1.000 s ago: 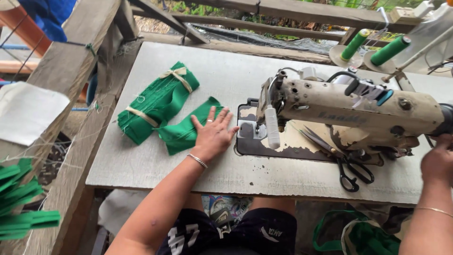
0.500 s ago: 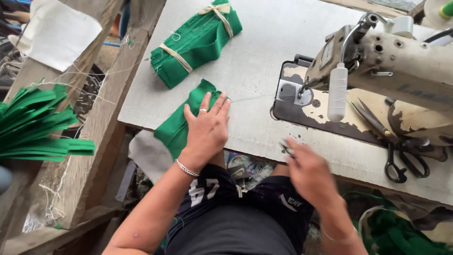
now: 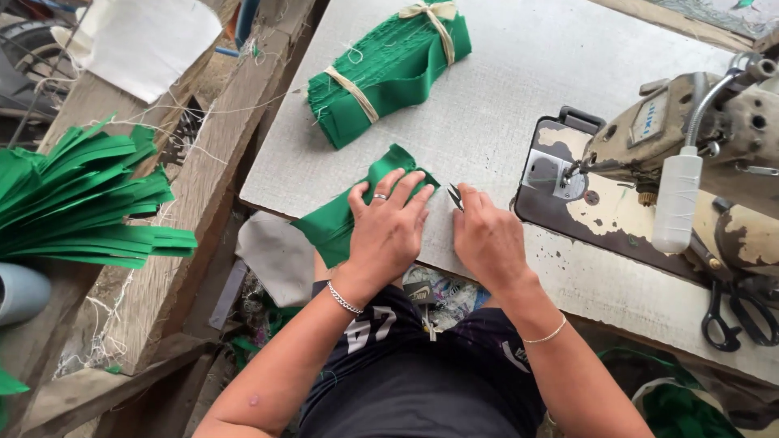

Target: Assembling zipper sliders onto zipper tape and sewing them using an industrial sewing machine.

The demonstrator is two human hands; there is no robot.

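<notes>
My left hand (image 3: pixel 388 229) lies flat, fingers spread, on a small stack of green fabric pieces (image 3: pixel 345 212) that hangs over the near edge of the grey sewing table (image 3: pixel 519 73). My right hand (image 3: pixel 487 237) rests just to the right of it and grips small metal thread snips (image 3: pixel 455 195), whose tips point up toward the fabric's corner. A tied bundle of green fabric (image 3: pixel 389 71) lies farther back on the table.
An old cream sewing machine (image 3: pixel 690 162) with a white thread tube stands at the right, black scissors (image 3: pixel 734 312) near its base. Green fabric strips (image 3: pixel 81 203) fan out at the left over a wooden beam (image 3: pixel 195 211). A white cloth (image 3: pixel 154 40) lies at the top left.
My right hand has come from the machine side to the table's near edge, beside my left hand, and now holds the snips. The view has tilted down and left.
</notes>
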